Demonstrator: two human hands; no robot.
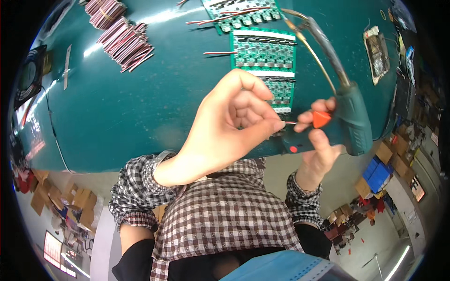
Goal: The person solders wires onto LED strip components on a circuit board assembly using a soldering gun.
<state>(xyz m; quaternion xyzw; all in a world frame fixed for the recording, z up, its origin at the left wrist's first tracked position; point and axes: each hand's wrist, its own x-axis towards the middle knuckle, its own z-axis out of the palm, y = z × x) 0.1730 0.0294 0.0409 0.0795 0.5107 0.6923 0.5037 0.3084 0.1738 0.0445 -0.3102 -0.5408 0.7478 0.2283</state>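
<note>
My left hand [229, 122] is closed in a pinch over the near end of the circuit boards, thumb and forefinger together on a thin red-and-white wire [290, 122]. The wire's short visible end points toward my right hand [323, 145]. That hand is closed about a green soldering gun [355, 119], its fingers by the orange trigger [321, 119]. The gun's metal barrel and thin feed tube run up to a tip beside the boards. A green circuit board panel [264, 49] lies under and beyond my left hand, partly hidden by it.
Another board panel [243, 11] with wires across it lies farther back. Bundles of red-and-white wires [125, 44] sit at the far left of the green table [117, 122]. A clear packet [376, 54] lies at the right. Cardboard boxes [84, 203] stand beyond the near table edge.
</note>
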